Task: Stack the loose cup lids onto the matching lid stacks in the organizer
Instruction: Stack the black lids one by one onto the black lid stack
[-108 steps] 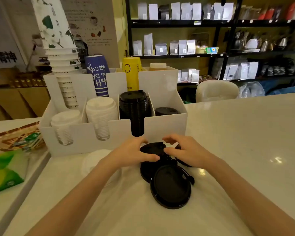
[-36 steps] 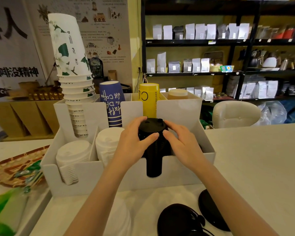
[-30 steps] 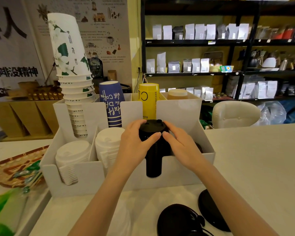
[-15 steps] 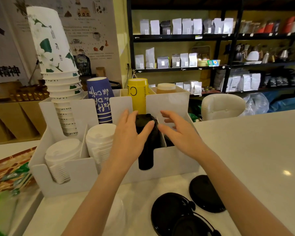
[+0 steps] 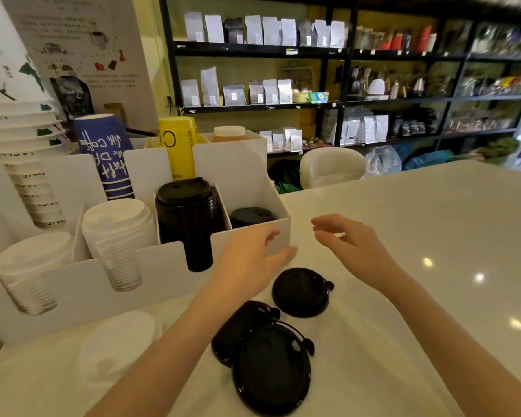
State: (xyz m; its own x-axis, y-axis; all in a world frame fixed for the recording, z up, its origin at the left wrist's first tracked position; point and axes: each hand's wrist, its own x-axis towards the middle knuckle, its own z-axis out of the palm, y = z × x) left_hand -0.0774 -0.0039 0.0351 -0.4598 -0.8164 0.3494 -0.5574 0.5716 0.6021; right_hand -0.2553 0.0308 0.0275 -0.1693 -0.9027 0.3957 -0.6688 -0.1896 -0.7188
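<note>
Hovering over three black lids (image 5: 300, 291), the left hand (image 5: 250, 260) and right hand (image 5: 348, 246) were open and held nothing.

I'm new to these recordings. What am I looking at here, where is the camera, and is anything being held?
No machine: a person's two bare hands, filmed from a camera worn on the head, looking down. On the white counter stands a white organizer with white lid stacks and a tall black lid stack. Three loose black lids lie in front of it, plus a faint white lid. The left hand and right hand are open above them, holding nothing.
</note>
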